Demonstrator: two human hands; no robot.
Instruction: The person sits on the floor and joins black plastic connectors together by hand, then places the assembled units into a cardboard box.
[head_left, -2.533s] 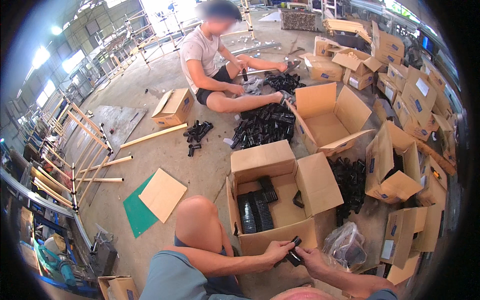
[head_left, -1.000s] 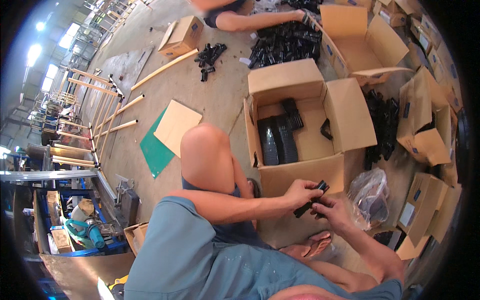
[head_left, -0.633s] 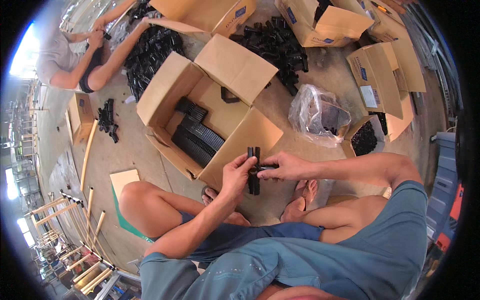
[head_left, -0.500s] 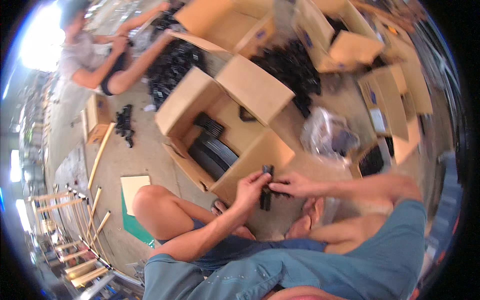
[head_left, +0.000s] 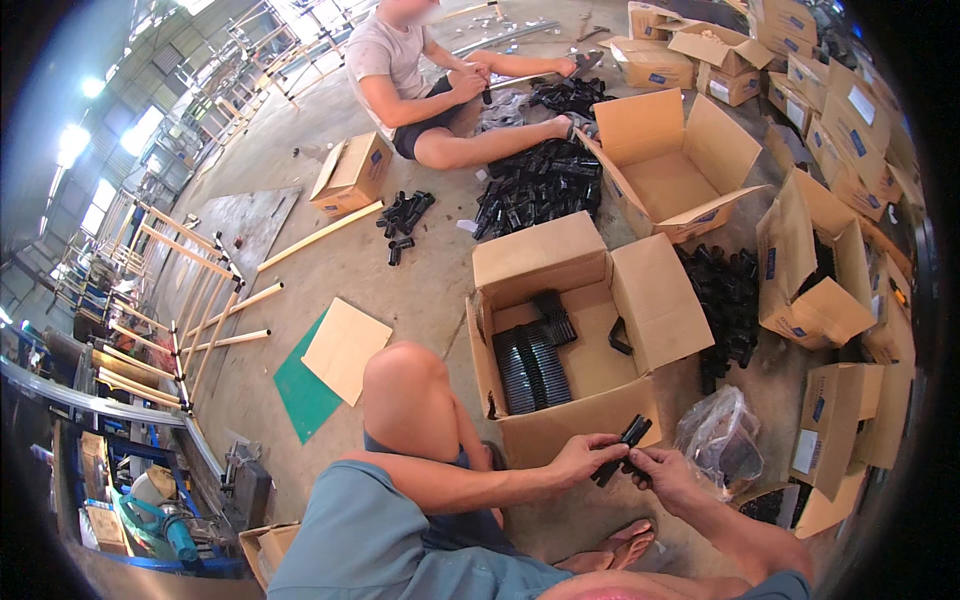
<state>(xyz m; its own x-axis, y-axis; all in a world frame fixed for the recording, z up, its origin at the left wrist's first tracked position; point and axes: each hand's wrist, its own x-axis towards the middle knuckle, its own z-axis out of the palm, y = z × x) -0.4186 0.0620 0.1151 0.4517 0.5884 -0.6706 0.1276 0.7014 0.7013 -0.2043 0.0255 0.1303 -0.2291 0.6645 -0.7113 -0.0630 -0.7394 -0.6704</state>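
Over the near edge of an open cardboard box, my left hand grips a black pipe fitting held at a slant. My right hand is closed on the black piece at the fitting's lower side; whether that is one part or two I cannot tell. Inside the box, a row of stacked black fittings lies along the left, with a smaller stack behind. One angled black fitting rests apart near the box's right wall.
Another person sits on the floor beyond, beside a heap of black fittings. A second heap lies right of my box. A clear plastic bag and several cartons stand rightward. At left are a green sheet and pipe frames.
The view has swung, so the box and my hands appear farther right and more of the far floor shows. Both hands still hold the black fitting, which is now tilted more.
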